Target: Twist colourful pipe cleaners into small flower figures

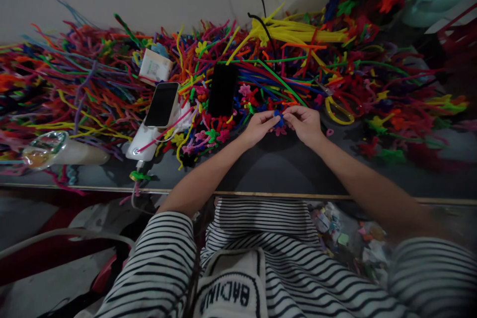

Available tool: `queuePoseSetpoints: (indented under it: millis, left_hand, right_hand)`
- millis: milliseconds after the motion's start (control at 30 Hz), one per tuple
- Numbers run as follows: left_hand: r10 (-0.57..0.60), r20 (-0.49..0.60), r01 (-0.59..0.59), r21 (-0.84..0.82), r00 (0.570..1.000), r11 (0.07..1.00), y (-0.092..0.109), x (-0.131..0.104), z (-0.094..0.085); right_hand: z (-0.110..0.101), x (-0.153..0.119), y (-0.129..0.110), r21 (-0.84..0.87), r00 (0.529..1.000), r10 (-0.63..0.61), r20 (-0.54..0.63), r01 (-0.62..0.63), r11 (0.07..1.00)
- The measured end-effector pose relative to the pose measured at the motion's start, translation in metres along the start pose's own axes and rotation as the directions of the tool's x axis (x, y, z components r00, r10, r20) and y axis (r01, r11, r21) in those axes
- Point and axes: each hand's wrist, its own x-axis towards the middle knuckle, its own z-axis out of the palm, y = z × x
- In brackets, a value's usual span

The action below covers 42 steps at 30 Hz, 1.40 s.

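Note:
Between my two hands, just above the dark tabletop (276,174), is a small blue pipe cleaner piece (279,119). My left hand (261,126) pinches it from the left with thumb and forefinger. From the right, the closed fingertips of my right hand (303,125) meet the same piece. A pink pipe cleaner flower (280,130) shows just below the fingertips; whether it is joined to the blue piece I cannot tell. Right of my right hand lie yellow-handled scissors (340,112), their blades pointing up and left.
Colourful pipe cleaners (108,94) heap along the wall. A black phone (222,90) and a white-edged phone (162,104) lie left of my hands, near a white power bank (143,141) with a cable. A plastic cup (63,150) lies on its side at far left.

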Motion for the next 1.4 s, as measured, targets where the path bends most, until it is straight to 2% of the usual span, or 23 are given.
queuePoseSetpoints:
  millis: [67, 133, 200, 267, 400, 467, 567, 667, 767, 867, 967, 1067, 1167, 1300, 1400]
  left_hand:
    - [0.014, -0.022, -0.014, 0.036, 1.0, 0.999, 0.001, 0.001, -0.003]
    - [0.053, -0.107, -0.037, 0.147, 0.993, 0.988, 0.003, 0.001, -0.008]
    - [0.143, -0.213, -0.065, 0.337, 0.967, 0.939, 0.007, 0.001, -0.015]
    - [0.235, -0.257, -0.071, 0.52, 0.937, 0.851, 0.011, 0.0, -0.021]
    - [0.277, -0.231, -0.018, 0.736, 0.933, 0.677, 0.014, -0.003, -0.024]
    - [0.276, -0.201, 0.004, 0.815, 0.94, 0.579, 0.012, -0.004, -0.023]
    - [0.269, -0.137, 0.01, 0.904, 0.953, 0.427, 0.007, -0.004, -0.022]
    - [0.276, -0.096, -0.006, 0.937, 0.956, 0.349, 0.003, -0.004, -0.023]
    - [0.335, -0.095, -0.037, 0.929, 0.937, 0.367, 0.001, -0.004, -0.024]
    - [0.391, -0.084, -0.083, 0.916, 0.916, 0.392, 0.0, -0.003, -0.026]
    - [0.4, -0.093, -0.092, 0.903, 0.912, 0.419, -0.003, -0.001, -0.028]
    - [0.4, -0.112, -0.089, 0.889, 0.91, 0.45, -0.008, 0.003, -0.031]
    - [0.451, -0.129, -0.13, 0.856, 0.883, 0.5, -0.012, 0.008, -0.035]
    - [0.514, -0.157, -0.212, 0.781, 0.843, 0.587, -0.018, 0.016, -0.042]
    - [0.541, -0.15, -0.261, 0.75, 0.827, 0.608, -0.023, 0.02, -0.047]
  right_hand:
    - [-0.001, 0.001, 0.001, 0.006, 1.0, 0.012, -0.015, -0.011, 1.0]
    - [-0.006, 0.004, 0.003, -0.05, 0.997, -0.017, -0.078, 0.013, 0.999]
    - [-0.013, 0.01, 0.008, -0.189, 0.981, -0.104, -0.165, 0.072, 0.979]
    - [-0.022, 0.017, 0.014, -0.379, 0.953, -0.216, -0.21, 0.124, 0.917]
    - [-0.035, 0.028, 0.022, -0.663, 0.925, -0.334, -0.18, 0.137, 0.736]
    - [-0.038, 0.03, 0.022, -0.749, 0.942, -0.298, -0.155, 0.084, 0.657]
    - [-0.039, 0.03, 0.015, -0.83, 0.976, -0.167, -0.14, -0.024, 0.558]
    - [-0.036, 0.029, 0.007, -0.842, 0.986, -0.146, -0.083, 0.008, 0.539]
    - [-0.03, 0.029, 0.003, -0.826, 0.981, -0.195, -0.025, 0.089, 0.556]
    - [-0.027, 0.029, 0.003, -0.833, 0.977, -0.207, -0.049, 0.074, 0.549]
    - [-0.03, 0.031, 0.007, -0.858, 0.97, -0.231, -0.081, 0.05, 0.512]
    - [-0.036, 0.032, 0.009, -0.868, 0.958, -0.277, -0.071, 0.077, 0.49]
    - [-0.039, 0.032, 0.008, -0.859, 0.944, -0.325, -0.057, 0.12, 0.497]
    - [-0.039, 0.029, 0.005, -0.874, 0.94, -0.324, -0.105, 0.068, 0.481]
    - [-0.042, 0.03, 0.006, -0.891, 0.946, -0.306, -0.112, 0.041, 0.453]
